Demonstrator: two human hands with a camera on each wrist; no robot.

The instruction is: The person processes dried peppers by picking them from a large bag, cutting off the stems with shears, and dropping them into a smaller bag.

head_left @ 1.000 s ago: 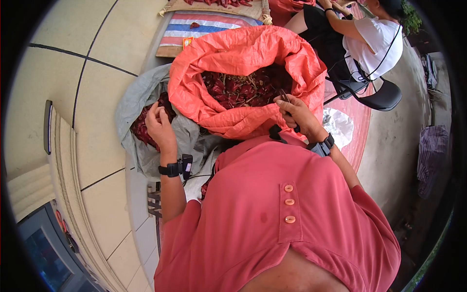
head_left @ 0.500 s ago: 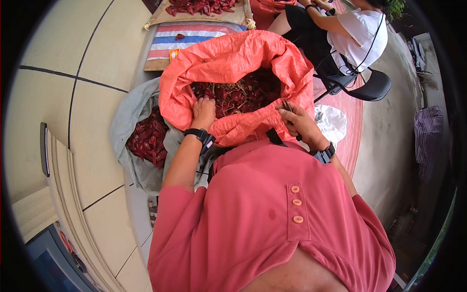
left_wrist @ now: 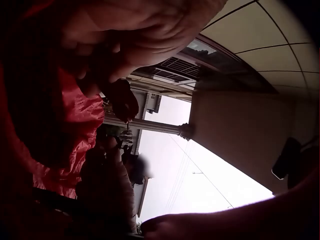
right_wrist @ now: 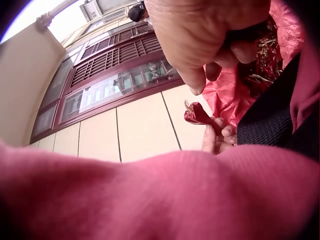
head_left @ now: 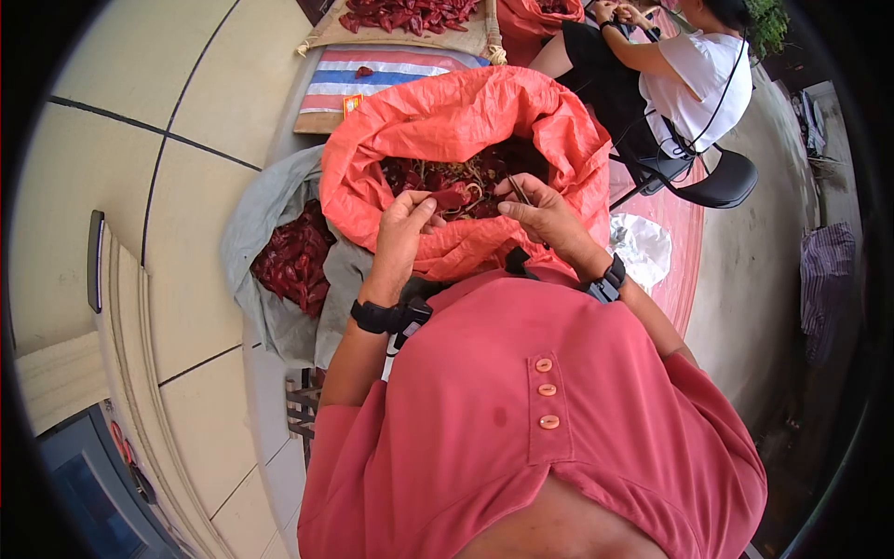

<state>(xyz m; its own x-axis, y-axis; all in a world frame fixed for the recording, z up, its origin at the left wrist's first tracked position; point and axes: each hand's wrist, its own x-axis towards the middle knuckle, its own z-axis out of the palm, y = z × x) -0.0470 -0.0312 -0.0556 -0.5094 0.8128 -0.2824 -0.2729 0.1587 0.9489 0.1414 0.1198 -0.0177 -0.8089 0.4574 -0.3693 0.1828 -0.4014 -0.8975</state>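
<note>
An orange sack (head_left: 447,116) stands open in front of me, full of dried red chilies (head_left: 466,172) with stems. My left hand (head_left: 421,209) pinches one dried chili (head_left: 449,197) just above the sack's near rim. That chili (right_wrist: 196,114) shows again in the right wrist view, and as a dark red shape (left_wrist: 125,100) in the left wrist view. My right hand (head_left: 512,197) is close to the right of it, fingers curled round a thin dark pair of scissors (head_left: 518,189) whose blades point at the chili. The right hand (right_wrist: 205,40) fills the top of its own wrist view.
A grey sack (head_left: 270,233) holding more red chilies (head_left: 289,256) lies open to the left of the orange one. Beyond are a striped mat (head_left: 382,70) and a tray of chilies (head_left: 400,14). Another person (head_left: 689,74) sits on a black chair (head_left: 717,182) at the back right.
My left hand left the grey sack, reached into the orange sack and came up pinching a chili. The right hand with the scissors shifted left toward it.
</note>
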